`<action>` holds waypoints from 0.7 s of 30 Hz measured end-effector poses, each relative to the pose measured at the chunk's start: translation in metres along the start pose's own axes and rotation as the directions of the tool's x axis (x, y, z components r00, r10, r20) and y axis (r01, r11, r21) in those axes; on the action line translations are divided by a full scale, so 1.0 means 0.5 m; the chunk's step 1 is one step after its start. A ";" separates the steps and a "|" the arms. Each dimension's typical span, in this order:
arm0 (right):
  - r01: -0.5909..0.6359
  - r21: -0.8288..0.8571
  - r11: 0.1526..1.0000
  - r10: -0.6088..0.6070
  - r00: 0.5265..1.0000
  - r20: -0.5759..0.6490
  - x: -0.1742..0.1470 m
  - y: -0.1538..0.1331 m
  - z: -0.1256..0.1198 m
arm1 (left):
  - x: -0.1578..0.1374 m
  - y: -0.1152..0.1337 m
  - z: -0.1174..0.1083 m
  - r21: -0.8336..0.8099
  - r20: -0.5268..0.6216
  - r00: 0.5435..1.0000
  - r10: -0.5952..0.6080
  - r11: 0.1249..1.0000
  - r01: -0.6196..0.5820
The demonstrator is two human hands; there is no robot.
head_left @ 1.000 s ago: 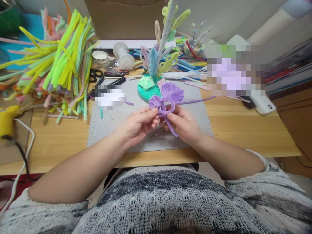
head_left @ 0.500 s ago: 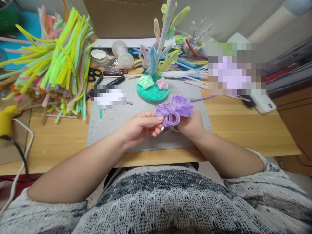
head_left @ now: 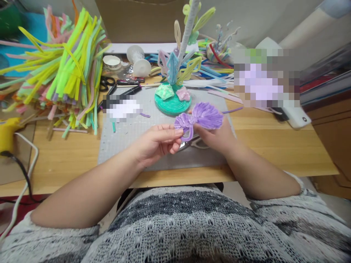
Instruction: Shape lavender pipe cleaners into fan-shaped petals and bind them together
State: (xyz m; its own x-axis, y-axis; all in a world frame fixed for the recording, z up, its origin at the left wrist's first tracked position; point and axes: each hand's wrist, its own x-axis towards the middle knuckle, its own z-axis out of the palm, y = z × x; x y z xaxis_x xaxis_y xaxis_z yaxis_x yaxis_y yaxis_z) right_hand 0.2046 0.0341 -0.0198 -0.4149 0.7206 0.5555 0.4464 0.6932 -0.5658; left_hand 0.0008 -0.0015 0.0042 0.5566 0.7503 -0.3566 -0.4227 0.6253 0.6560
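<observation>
A purple pipe-cleaner bow (head_left: 207, 115) with fanned, ribbed lobes is held above the grey cutting mat (head_left: 117, 149). My left hand (head_left: 160, 140) pinches its left lobe and the loop below between thumb and fingers. From behind the right lobe, my right hand (head_left: 219, 137) grips near the bow's middle; most of its fingertips are hidden. Under the hands lies a metal tool with loop handles (head_left: 201, 142), partly covered. Just beyond the bow stands a round green base (head_left: 172, 106) carrying a wrapped stem (head_left: 188, 33) and pipe-cleaner leaves.
A big bundle of colourful pipe cleaners (head_left: 65, 62) fills the left side. Black scissors (head_left: 105, 84), markers (head_left: 124, 94) and a clear spool (head_left: 139, 61) lie behind the mat. A yellow glue gun (head_left: 8, 135) with its cord is at far left, a white device (head_left: 294, 111) at right.
The bow has turned, its right lobe swinging out to the right and the front loop now narrower. My right hand has shifted its fingers toward the bow's middle. My left hand stays nearly still.
</observation>
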 end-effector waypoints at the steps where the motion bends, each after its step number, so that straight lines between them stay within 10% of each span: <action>1: -0.010 0.093 0.996 0.006 0.999 0.036 -0.002 -0.007 0.004 | 0.001 -0.002 -0.001 -0.002 0.004 1.000 -0.004 1.000 0.005; 21: -0.476 0.569 0.670 0.511 0.852 0.111 -0.028 -0.058 0.034 | 0.003 -0.013 -0.004 0.100 0.086 0.995 -0.048 0.994 0.040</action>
State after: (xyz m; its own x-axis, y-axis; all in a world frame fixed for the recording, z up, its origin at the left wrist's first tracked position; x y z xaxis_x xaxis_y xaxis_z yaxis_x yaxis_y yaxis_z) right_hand 0.1838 0.0039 -0.0217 -0.2132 0.9700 0.1168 0.0452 0.1292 -0.9906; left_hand 0.0029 -0.0039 -0.0020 0.6357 0.6981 -0.3295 -0.3265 0.6299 0.7047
